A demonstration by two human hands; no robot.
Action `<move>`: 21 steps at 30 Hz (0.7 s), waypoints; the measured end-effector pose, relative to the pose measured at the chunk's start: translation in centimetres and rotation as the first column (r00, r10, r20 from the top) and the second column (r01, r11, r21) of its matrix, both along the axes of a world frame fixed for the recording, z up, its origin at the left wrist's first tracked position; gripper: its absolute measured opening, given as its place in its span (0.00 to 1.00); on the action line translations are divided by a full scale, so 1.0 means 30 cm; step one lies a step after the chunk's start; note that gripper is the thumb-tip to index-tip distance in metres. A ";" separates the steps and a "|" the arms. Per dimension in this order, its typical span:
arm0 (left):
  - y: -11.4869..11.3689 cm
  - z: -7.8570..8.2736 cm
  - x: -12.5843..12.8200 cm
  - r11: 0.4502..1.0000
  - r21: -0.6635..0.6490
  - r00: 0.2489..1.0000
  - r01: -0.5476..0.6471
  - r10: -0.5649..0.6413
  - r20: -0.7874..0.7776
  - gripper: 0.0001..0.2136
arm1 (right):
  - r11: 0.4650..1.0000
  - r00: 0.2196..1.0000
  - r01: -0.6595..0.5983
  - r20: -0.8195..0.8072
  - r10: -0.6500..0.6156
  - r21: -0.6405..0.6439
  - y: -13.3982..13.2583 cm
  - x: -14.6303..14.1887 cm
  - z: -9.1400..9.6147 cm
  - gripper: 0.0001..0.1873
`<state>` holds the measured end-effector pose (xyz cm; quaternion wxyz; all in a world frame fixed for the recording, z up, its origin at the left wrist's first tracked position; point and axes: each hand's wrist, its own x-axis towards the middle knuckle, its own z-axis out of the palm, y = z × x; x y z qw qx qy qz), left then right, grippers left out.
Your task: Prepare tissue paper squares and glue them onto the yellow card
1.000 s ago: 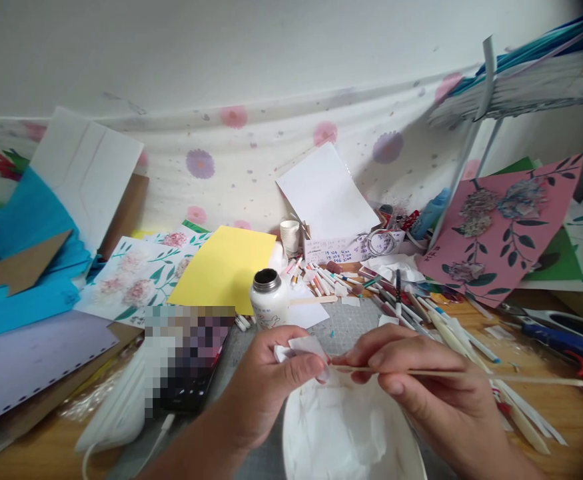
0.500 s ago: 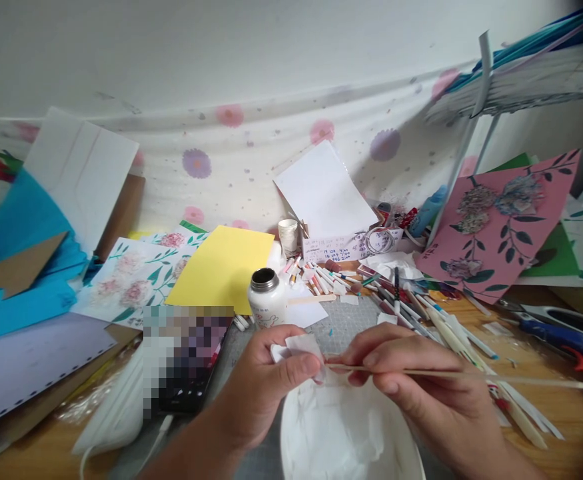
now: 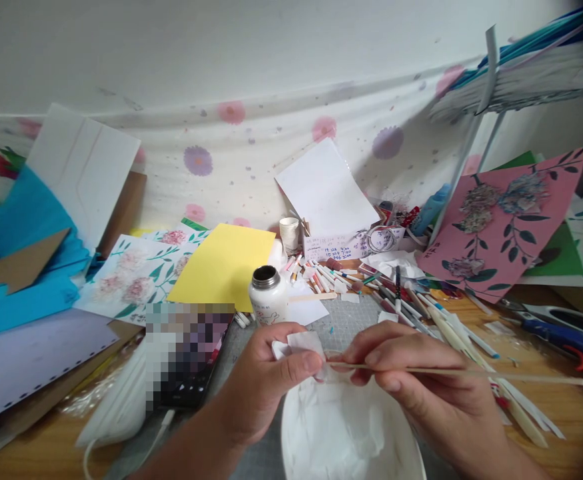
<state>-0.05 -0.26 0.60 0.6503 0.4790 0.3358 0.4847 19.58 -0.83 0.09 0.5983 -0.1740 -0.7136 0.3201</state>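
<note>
My left hand (image 3: 266,380) pinches a small piece of white tissue paper (image 3: 305,344) between thumb and fingers. My right hand (image 3: 421,387) grips a long thin wooden stick (image 3: 496,375) that runs off to the right, its near end meeting the tissue at my left thumb. Both hands hover just above a white bowl (image 3: 291,433) lined with crumpled white tissue. An open white bottle (image 3: 268,297) stands right behind my left hand.
Several markers (image 3: 401,300) and paper rolls lie scattered at centre right. A yellow sheet (image 3: 224,267), floral prints, blue paper (image 3: 26,267) and a pink flower card (image 3: 506,227) surround the work area. Scissors with blue handles (image 3: 561,333) lie at right; a phone (image 3: 186,360) at left.
Hardly anything differs: both hands keep their grip on the tissue and the stick, with only a slight shift of the view.
</note>
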 end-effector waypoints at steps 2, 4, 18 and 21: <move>0.003 -0.002 -0.003 1.000 0.008 1.000 0.006 -0.006 0.002 0.15 | 1.000 1.000 -0.002 -0.011 0.002 0.002 -0.001 -0.002 0.001 0.06; 0.005 -0.005 -0.006 1.000 0.017 1.000 0.015 -0.015 0.005 0.15 | 1.000 1.000 -0.006 -0.022 0.006 0.007 -0.001 -0.004 0.003 0.06; -0.003 -0.013 -0.006 1.000 -0.021 1.000 -0.001 0.002 0.031 0.13 | 0.999 1.000 0.017 0.009 -0.017 0.029 0.000 -0.005 0.011 0.06; -0.001 -0.015 -0.007 1.000 -0.014 1.000 0.001 0.000 0.017 0.13 | 1.000 1.000 0.013 0.013 -0.013 0.016 0.001 -0.005 0.009 0.06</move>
